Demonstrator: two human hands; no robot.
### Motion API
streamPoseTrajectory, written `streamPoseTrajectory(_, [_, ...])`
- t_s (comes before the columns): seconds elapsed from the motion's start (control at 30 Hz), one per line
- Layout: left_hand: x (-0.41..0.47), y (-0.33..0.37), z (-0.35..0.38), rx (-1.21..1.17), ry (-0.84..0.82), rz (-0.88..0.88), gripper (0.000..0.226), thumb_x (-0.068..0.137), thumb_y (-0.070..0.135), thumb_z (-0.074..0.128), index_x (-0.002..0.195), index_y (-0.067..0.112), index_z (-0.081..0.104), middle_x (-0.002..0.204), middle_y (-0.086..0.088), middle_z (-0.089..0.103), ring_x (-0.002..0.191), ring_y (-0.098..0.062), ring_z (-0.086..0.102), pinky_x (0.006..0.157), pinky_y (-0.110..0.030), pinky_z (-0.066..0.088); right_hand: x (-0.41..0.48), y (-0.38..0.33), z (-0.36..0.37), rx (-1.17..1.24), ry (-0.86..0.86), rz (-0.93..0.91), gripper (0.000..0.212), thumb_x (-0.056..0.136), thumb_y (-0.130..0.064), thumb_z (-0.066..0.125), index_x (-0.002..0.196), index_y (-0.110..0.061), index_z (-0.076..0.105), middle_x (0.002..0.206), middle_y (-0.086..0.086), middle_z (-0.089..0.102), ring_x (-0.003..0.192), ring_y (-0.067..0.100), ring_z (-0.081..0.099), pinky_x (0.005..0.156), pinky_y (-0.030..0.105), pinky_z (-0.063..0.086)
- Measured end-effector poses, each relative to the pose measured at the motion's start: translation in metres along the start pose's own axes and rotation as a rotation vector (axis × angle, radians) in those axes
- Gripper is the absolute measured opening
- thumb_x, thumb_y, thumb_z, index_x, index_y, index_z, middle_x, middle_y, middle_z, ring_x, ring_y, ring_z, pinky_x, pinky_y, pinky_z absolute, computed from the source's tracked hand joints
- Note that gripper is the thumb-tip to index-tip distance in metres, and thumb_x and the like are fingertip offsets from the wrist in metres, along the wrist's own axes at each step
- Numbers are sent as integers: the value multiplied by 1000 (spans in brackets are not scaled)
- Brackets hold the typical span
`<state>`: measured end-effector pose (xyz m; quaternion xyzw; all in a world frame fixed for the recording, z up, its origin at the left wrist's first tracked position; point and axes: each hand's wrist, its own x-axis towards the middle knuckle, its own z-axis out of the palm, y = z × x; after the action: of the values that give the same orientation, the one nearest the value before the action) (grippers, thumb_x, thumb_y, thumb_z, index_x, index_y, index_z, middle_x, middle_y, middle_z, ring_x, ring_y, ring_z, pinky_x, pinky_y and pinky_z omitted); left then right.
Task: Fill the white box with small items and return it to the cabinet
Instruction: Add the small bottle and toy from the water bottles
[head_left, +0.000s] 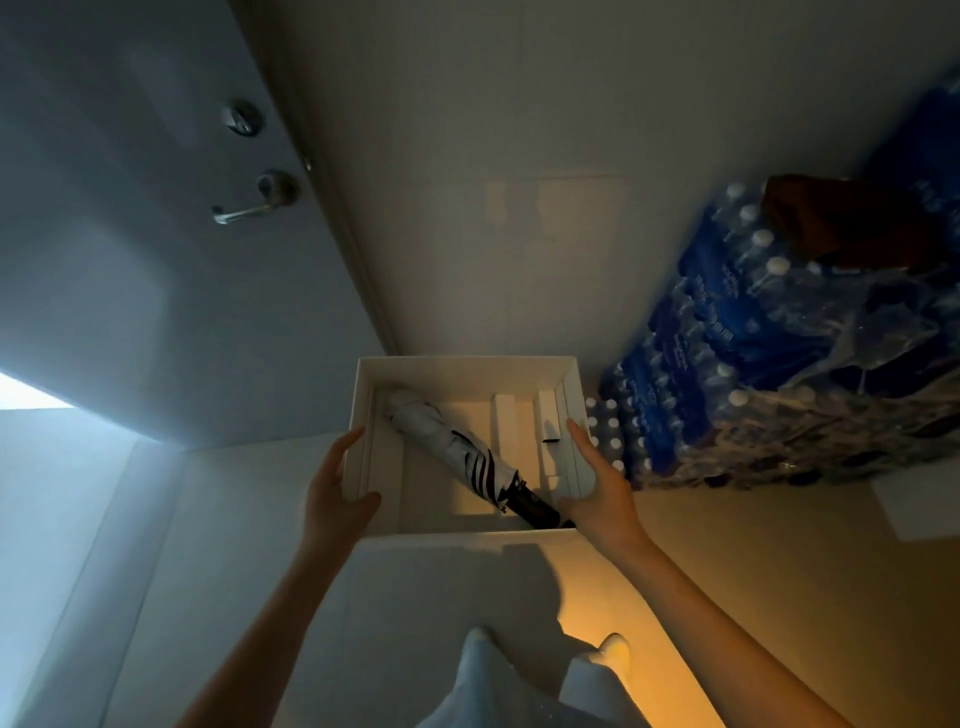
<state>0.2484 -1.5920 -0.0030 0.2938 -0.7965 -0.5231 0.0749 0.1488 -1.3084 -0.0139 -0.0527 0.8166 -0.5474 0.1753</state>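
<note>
Two hands on it | door handle (254, 205) up at 10 o'clock | left hand (335, 488) clamped on white box (467, 374) left wall, thumb hooked inside | box dead centre, folded umbrella (452, 441) lying in it | right hand (602, 483) gripping right wall | bottled water packs (753, 364) at 3 o'clock

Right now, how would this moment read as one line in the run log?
left grip: holds white box, left wall | right grip: holds right wall | inside: folded umbrella, diagonal | right of box: bottled water packs
</note>
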Motion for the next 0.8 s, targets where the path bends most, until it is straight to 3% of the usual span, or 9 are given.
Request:
streamPoseTrajectory(0.13, [8, 3, -7, 45, -22, 24, 87, 66, -12, 66, 125, 48, 49, 86, 4, 71, 68, -25, 67, 55, -46, 58, 2, -10, 3, -8, 28, -15, 93, 71, 10, 74, 148, -19, 31, 144, -16, 27, 135, 5, 29, 107, 35, 39])
streamPoseTrajectory(0.27, [17, 19, 0, 73, -31, 85, 86, 64, -7, 69, 122, 52, 48, 86, 13, 69, 67, -3, 65, 50, -26, 55, 6, -17, -11, -35, 75, -21, 94, 71, 9, 76, 148, -20, 31, 143, -16, 27, 132, 0, 26, 98, 1, 28])
streamPoseTrajectory(0.33, [23, 32, 7, 43, -49, 112, 84, 64, -6, 70, 120, 53, 49, 84, 12, 69, 65, -1, 64, 47, -19, 51, 8, -22, -24, -51, 112, -15, 94, 71, 9, 75, 148, -22, 31, 141, -16, 27, 129, -2, 26, 88, -8, 23])
streamPoseTrajectory(0.4, [32, 50, 15, 40, -74, 150, 83, 64, -2, 72, 118, 57, 48, 84, 14, 68, 66, -1, 64, 46, -14, 48, 9, -29, -41, -67, 156, -19, 95, 71, 7, 76, 148, -25, 31, 141, -17, 27, 126, -6, 25, 90, -7, 23])
streamPoseTrajectory(0.5, [46, 85, 33, 47, -135, 227, 82, 65, 5, 76, 120, 58, 46, 92, 19, 64, 78, 0, 64, 59, -17, 50, 7, -41, -74, -92, 229, -16, 98, 70, 7, 77, 149, -28, 29, 141, -19, 27, 128, -4, 24, 105, 12, 28])
streamPoseTrajectory(0.6, [56, 122, 59, -13, -206, 298, 79, 66, 12, 81, 127, 49, 47, 100, 18, 63, 88, -4, 63, 75, -27, 53, -1, -52, -112, -47, 317, -16, 97, 71, 8, 75, 148, -29, 30, 135, -21, 32, 120, -7, 32, 87, 1, 38])
streamPoseTrajectory(0.73, [59, 173, 98, -24, -313, 429, 76, 69, 14, 79, 128, 49, 45, 95, 25, 60, 85, 3, 61, 73, -22, 50, -18, -61, -164, -33, 446, -13, 94, 73, 2, 75, 147, -34, 31, 124, -24, 38, 94, -13, 48, 67, 0, 44])
streamPoseTrajectory(0.8, [55, 198, 119, -25, -353, 456, 75, 70, 12, 77, 127, 49, 45, 93, 22, 60, 84, 0, 61, 70, -21, 50, -29, -62, -190, -25, 510, -9, 93, 73, 1, 75, 146, -37, 32, 130, -24, 38, 94, -13, 48, 67, 2, 45])
